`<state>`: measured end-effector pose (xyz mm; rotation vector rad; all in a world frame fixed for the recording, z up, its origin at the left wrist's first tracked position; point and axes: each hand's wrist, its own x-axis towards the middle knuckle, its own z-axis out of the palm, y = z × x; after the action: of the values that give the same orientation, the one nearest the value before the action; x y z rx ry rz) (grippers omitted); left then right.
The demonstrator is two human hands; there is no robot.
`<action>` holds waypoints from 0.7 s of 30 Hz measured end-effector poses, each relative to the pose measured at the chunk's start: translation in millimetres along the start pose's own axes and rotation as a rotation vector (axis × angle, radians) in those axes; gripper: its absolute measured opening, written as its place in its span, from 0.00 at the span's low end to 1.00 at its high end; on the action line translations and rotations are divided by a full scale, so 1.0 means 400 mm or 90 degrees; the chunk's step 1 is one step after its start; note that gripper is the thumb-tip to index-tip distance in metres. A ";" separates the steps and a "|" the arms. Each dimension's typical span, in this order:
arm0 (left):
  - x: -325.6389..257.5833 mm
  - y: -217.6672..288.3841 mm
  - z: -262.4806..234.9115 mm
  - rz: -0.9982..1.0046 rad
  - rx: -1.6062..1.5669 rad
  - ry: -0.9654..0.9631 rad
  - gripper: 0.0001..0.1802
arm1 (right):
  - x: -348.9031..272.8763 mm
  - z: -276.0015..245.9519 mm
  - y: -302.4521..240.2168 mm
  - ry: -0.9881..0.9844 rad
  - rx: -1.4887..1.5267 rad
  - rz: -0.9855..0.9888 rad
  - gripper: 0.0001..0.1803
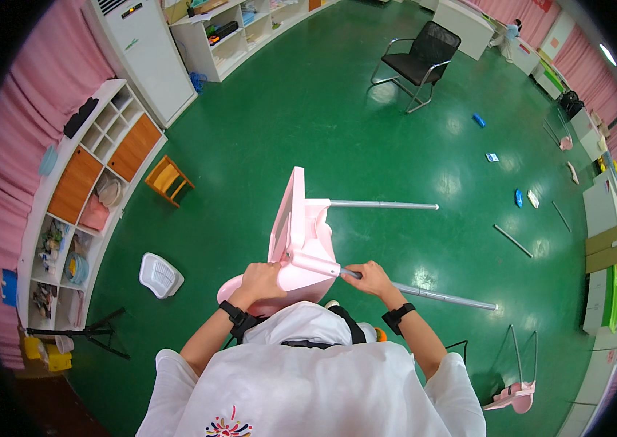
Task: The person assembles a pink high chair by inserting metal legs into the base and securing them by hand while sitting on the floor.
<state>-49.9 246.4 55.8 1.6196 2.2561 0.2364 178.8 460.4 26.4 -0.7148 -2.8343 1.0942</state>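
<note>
Hands (259,282) at pink seat (297,233); right hand (372,279) grips metal leg (443,295).

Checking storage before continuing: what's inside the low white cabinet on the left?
Open compartments of the white cabinet show a pink item, round pale containers and assorted clutter. Anything behind its closed brown doors is hidden.

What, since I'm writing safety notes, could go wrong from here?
The right hand grips a metal leg close to the pink socket, so skin could get pinched. If the left hand slips off the pink plastic body, that might tip. A loose metal tube lies on the green floor, off to the right, and could roll underfoot.
</note>
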 end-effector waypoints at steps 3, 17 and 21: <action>-0.005 -0.006 0.002 0.005 -0.001 -0.001 0.25 | -0.002 0.003 -0.002 -0.011 0.022 -0.004 0.20; -0.018 -0.016 0.003 -0.001 0.000 -0.001 0.25 | -0.010 0.016 -0.014 -0.006 -0.006 -0.042 0.21; -0.019 -0.020 0.006 -0.009 -0.001 0.001 0.25 | -0.007 0.016 -0.018 -0.010 -0.025 -0.028 0.21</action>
<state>-53.9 236.3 52.2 1.6030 2.2659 0.2360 177.2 450.6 26.6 -0.6456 -2.8782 1.0458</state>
